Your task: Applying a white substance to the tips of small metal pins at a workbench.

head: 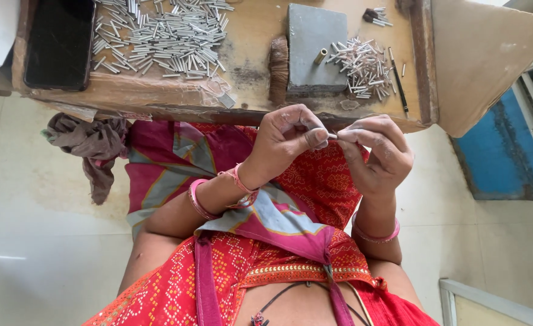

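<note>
Head view, left hand and right hand pinching one small metal tube, grey block beyond.

Left hand and right hand raised together, fingertips pinched and meeting; wrists bent, forearms angled inward.

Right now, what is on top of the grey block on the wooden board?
On the grey block lies one small brass-coloured tube, near its right edge; the rest of its top is bare. The loose pile of silver tubes lies beside it. Whatever is under the block is covered.
</note>
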